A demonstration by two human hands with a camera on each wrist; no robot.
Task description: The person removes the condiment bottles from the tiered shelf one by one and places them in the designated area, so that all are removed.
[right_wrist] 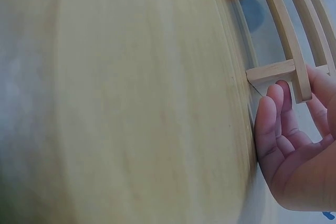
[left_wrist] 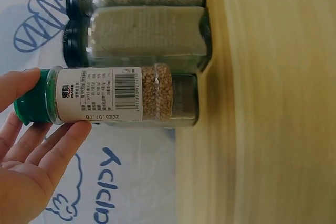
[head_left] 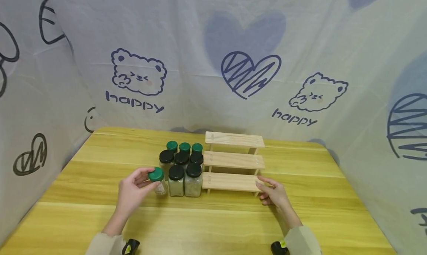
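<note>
My left hand (head_left: pixel 131 190) pinches a small spice jar (left_wrist: pixel 113 95) by its green cap, thumb on one side and fingers on the other. Through the clear glass below its white label, tan sesame-like grains show. The jar is upright, its base raised off the table, at the front left of a group of jars. At the other side, my right hand (head_left: pixel 275 196) holds the right end of the lowest step of a three-tier wooden rack (head_left: pixel 233 182). In the right wrist view, its curled fingers (right_wrist: pixel 268 116) lie beside the rack's leg.
Several black-capped jars (head_left: pixel 176 184) stand close against the rack's left side, with three green-capped jars (head_left: pixel 184 148) behind them. Everything stands on a wood-grain table (head_left: pixel 213 225). A printed white cloth (head_left: pixel 193 62) hangs behind and along both sides.
</note>
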